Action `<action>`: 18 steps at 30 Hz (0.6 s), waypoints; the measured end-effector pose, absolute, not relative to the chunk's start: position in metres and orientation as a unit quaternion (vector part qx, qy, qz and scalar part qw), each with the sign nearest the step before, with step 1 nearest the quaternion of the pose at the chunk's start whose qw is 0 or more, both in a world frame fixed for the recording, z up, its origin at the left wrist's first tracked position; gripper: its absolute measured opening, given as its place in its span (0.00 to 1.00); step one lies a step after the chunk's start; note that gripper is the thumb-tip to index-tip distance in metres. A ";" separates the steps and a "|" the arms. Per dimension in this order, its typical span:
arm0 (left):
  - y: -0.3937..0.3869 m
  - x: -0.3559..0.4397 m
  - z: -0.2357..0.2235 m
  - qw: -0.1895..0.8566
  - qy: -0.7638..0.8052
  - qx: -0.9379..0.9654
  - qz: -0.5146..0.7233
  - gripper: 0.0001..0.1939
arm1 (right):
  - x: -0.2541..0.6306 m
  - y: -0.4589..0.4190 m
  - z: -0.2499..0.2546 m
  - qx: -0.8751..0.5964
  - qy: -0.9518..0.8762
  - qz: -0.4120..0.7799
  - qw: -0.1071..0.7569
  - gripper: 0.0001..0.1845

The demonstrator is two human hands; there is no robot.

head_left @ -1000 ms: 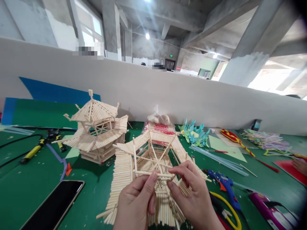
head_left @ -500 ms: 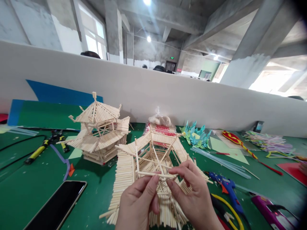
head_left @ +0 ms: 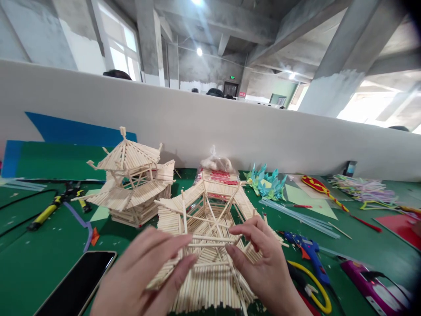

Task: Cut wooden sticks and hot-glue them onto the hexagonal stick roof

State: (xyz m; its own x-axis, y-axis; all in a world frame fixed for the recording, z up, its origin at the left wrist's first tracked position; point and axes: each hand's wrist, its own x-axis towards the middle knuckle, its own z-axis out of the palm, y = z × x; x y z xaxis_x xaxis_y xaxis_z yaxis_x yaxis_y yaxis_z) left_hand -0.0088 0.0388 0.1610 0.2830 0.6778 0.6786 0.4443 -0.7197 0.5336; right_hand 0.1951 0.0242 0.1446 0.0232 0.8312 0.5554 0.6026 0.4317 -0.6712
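Note:
A roof-like model of thin pale wooden sticks stands in front of me, with an open stick frame on top. My right hand pinches a wooden stick by its right end, between thumb and forefinger, at the near side of that frame. At the stick's left end is my left hand, slightly blurred, its thumb and forefinger apart around the frame's corner. The forefinger appears to touch the stick there. An upright stick rises just beyond this hand's fingertips.
A stick pavilion stands at left behind a phone and pliers. To the right lie a blue glue gun, yellow-handled tool, purple power strip, and clear glue sticks. A white partition runs behind.
My left hand has moved left along the stick, and its thumb and forefinger have come apart. My right hand keeps its pinch. The whole view has shifted slightly.

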 end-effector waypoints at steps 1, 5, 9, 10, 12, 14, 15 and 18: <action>0.048 -0.015 0.165 0.090 0.369 0.805 0.457 0.14 | 0.195 0.024 0.145 -0.521 -0.689 0.121 0.489 0.09; 0.074 -0.025 0.175 0.073 0.361 0.859 0.355 0.13 | 0.194 0.024 0.148 -0.512 -0.695 0.128 0.489 0.10; 0.076 -0.022 0.173 0.135 0.375 0.856 0.328 0.09 | 0.192 0.026 0.152 -0.501 -0.700 0.123 0.495 0.13; 0.075 -0.021 0.172 0.157 0.382 0.850 0.326 0.08 | 0.191 0.027 0.153 -0.500 -0.701 0.115 0.495 0.13; 0.075 -0.019 0.170 0.200 0.393 0.836 0.328 0.06 | 0.190 0.028 0.158 -0.501 -0.707 0.090 0.491 0.15; 0.075 -0.017 0.168 0.233 0.398 0.820 0.339 0.05 | 0.188 0.029 0.165 -0.498 -0.724 0.055 0.474 0.15; 0.076 -0.017 0.167 0.244 0.397 0.815 0.343 0.04 | 0.186 0.030 0.170 -0.494 -0.738 0.038 0.459 0.15; 0.075 -0.016 0.164 0.259 0.387 0.806 0.366 0.03 | 0.179 0.031 0.184 -0.481 -0.783 0.002 0.395 0.12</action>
